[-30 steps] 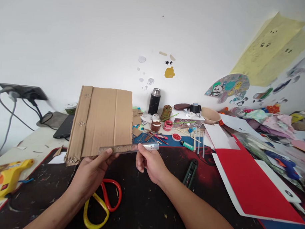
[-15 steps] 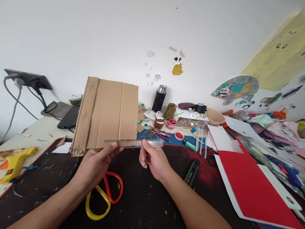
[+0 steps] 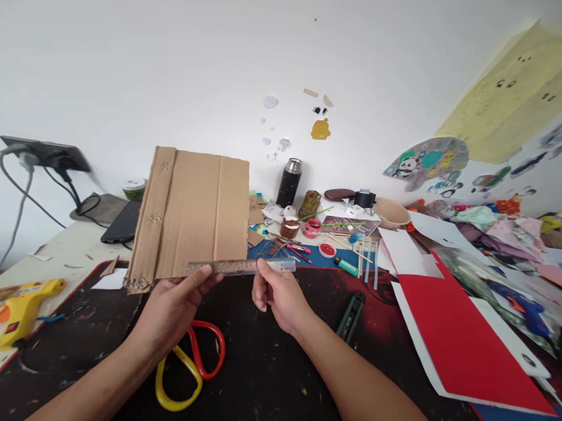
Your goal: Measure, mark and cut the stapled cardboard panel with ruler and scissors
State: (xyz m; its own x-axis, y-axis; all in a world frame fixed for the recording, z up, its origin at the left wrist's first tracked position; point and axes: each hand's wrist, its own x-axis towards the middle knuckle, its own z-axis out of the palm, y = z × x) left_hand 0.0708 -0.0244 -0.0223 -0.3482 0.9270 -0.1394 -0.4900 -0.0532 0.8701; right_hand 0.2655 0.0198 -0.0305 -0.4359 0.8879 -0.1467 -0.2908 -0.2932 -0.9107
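A clear ruler [image 3: 235,268] runs level across the lower edge of an upright corrugated cardboard piece [image 3: 195,213], which has a folded strip down its left side. My left hand [image 3: 181,296] is closed, its thumb pressing the ruler's left part; the fingers reach behind, at the cardboard's bottom edge. Closer to the ruler's right end, my right hand [image 3: 278,290] pinches it between thumb and curled fingers. Beneath my left hand, scissors [image 3: 207,349] with one red and one yellow handle lie on the black mat [image 3: 266,382]; their blades are hidden.
On the left lies a yellow glue gun [image 3: 23,315]. A dark green cutter [image 3: 351,317] rests right of my right hand, with a red sheet [image 3: 474,340] beyond. Behind stand a black flask [image 3: 290,181], paint jars [image 3: 290,227] and a bowl [image 3: 391,213].
The whole view has shifted slightly, so most things appear a little further left. Both hands keep their grip on the ruler, and the cardboard stays upright behind it.
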